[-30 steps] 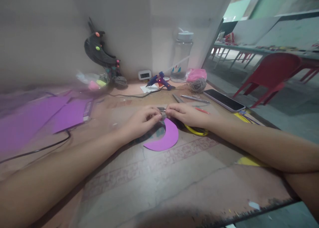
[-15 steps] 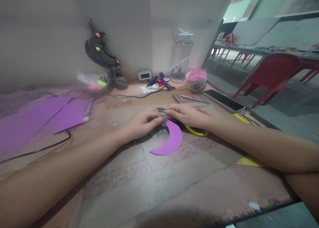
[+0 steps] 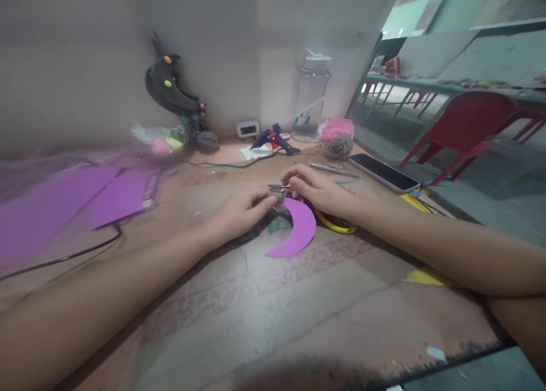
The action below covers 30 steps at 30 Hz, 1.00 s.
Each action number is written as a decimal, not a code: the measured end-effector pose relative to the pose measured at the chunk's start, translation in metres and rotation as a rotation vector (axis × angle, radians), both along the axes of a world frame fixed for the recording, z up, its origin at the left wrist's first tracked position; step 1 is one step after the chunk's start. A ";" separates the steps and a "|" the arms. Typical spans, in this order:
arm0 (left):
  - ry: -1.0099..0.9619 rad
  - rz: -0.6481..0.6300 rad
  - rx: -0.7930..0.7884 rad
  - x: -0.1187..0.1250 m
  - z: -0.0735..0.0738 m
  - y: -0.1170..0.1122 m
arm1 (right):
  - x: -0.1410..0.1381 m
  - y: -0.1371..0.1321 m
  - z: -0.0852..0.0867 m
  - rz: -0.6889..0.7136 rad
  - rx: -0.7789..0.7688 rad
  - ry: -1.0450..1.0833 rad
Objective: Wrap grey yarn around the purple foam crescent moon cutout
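Observation:
A purple crescent cutout [image 3: 301, 229] is in front of me, its upper tip between my two hands. My left hand [image 3: 243, 209] is closed, thumb and forefinger pinched at that tip; the exact contact is small and blurred. My right hand [image 3: 318, 192] arches over the crescent's upper end with its fingers curved and apart, nothing visible in them. Behind the fingertips lie dark metal tips of a tool [image 3: 277, 188]. A yellow loop handle [image 3: 336, 226] shows beneath my right wrist, partly hidden.
Purple sheets [image 3: 119, 194] lie at left beside a black cable. Along the wall are a dark decorated crescent [image 3: 170, 92], a small clock [image 3: 248, 130], a blue glue gun [image 3: 275, 139], a bottle [image 3: 311, 98] and grey yarn [image 3: 339, 146]. A phone [image 3: 384, 173] rests at right.
My right hand has let go of the crescent's tip and lifted slightly, its fingers spreading. The crescent has turned a little, its lower end moving right and up. My left hand is nearly still.

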<state>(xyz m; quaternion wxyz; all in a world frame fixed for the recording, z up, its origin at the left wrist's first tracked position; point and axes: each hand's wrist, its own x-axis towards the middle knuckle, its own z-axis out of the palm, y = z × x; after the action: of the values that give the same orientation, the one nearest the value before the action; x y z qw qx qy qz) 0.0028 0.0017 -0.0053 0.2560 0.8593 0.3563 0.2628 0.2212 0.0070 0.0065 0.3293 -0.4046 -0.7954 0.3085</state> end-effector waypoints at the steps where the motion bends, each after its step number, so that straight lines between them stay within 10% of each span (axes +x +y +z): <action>1: -0.016 0.069 -0.003 0.000 0.000 0.000 | 0.001 0.001 0.000 -0.031 -0.025 0.067; 6: -0.143 0.277 -0.033 -0.001 0.001 0.004 | 0.001 0.002 0.001 -0.073 -0.030 0.045; 30: -0.183 0.155 -0.197 -0.002 0.000 0.005 | -0.002 -0.007 0.005 0.122 0.168 -0.312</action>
<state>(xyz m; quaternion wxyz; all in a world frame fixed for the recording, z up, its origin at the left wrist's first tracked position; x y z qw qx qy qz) 0.0013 0.0063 -0.0056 0.3493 0.7723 0.4210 0.3229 0.2188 -0.0001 0.0117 0.2154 -0.3696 -0.8829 0.1937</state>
